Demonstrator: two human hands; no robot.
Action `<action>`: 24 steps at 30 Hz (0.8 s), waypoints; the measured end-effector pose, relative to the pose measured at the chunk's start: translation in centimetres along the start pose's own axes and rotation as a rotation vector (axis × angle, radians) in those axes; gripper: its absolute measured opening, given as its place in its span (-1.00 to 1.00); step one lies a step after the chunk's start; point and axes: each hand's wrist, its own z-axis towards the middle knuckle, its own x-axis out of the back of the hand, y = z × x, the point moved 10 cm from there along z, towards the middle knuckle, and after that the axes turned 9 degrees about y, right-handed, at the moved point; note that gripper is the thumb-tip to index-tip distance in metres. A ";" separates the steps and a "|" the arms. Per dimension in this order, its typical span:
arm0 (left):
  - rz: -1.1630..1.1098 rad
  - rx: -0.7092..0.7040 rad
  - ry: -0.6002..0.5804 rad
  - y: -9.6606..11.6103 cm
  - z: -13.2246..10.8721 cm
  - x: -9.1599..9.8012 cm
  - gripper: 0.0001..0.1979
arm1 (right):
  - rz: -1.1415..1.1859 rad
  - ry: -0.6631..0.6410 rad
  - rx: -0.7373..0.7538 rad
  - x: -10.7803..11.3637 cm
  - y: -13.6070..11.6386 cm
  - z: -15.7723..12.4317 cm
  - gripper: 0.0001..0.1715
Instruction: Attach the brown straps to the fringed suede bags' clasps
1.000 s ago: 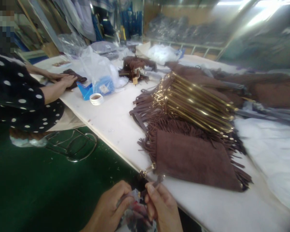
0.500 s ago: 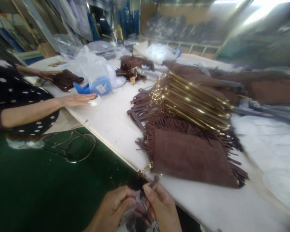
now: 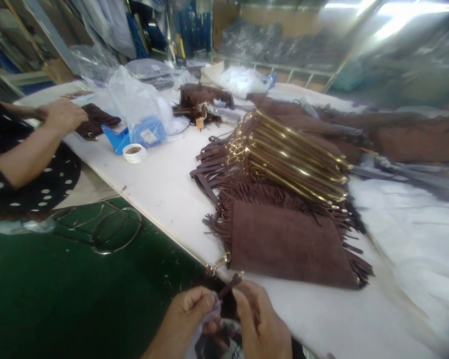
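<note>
In the head view, my left hand (image 3: pixel 190 314) is closed on a thin greyish-white wrap or cloth (image 3: pixel 214 310), pinched at the lower end of a narrow brown strap (image 3: pixel 230 285). My right hand (image 3: pixel 264 319) has its fingers curled round the strap's upper end, near a small gold fitting. Exactly how the right fingertips grip is partly hidden. Just beyond my hands, a brown suede fringed bag (image 3: pixel 288 244) lies flat on the white table (image 3: pixel 160 184), a gold clasp (image 3: pixel 217 264) at its near left corner.
Brown fringed bags with gold bars (image 3: pixel 295 159) are stacked behind. At left, a co-worker's hand (image 3: pixel 63 115) is over a dark brown piece (image 3: pixel 97 120). A white tape roll (image 3: pixel 134 153) sits beside a plastic bag (image 3: pixel 138 99). White sheeting (image 3: pixel 415 239) lies at right; a metal-framed stool (image 3: pixel 115 229) stands below.
My right hand has shifted slightly right, and more of the brown strap shows between my hands. The co-worker's hand has left the tape roll and drawn back to the dark piece.
</note>
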 end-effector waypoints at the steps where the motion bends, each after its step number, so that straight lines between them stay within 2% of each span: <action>1: -0.017 -0.003 0.031 0.1 0.1 0.3 -0.52 | -0.050 0.055 0.043 0.8 -0.4 0.1 -0.58; 3: -0.034 0.002 0.084 0.1 0.1 0.8 -0.51 | -0.107 0.090 0.123 1.3 -1.1 0.3 -0.58; 7: 0.004 -0.001 0.183 -0.2 0.2 2.0 -0.48 | -0.183 0.038 0.272 0.2 -2.0 0.3 -0.57; 10: -0.003 0.005 0.166 -0.5 0.3 1.7 -0.45 | -0.242 0.022 0.312 -0.3 -2.0 0.2 -0.57; 17: -0.051 -0.011 0.081 -0.3 0.5 -0.6 -0.45 | -0.215 0.019 0.255 0.2 -1.6 0.3 -0.57; 21: -0.062 -0.007 0.059 0.2 0.5 -2.1 -0.44 | -0.104 -0.020 0.240 0.2 -1.4 0.3 -0.58; 24: -0.028 -0.051 0.063 0.9 0.6 -2.7 -0.47 | -0.010 -0.043 0.165 0.2 -0.7 0.2 -0.58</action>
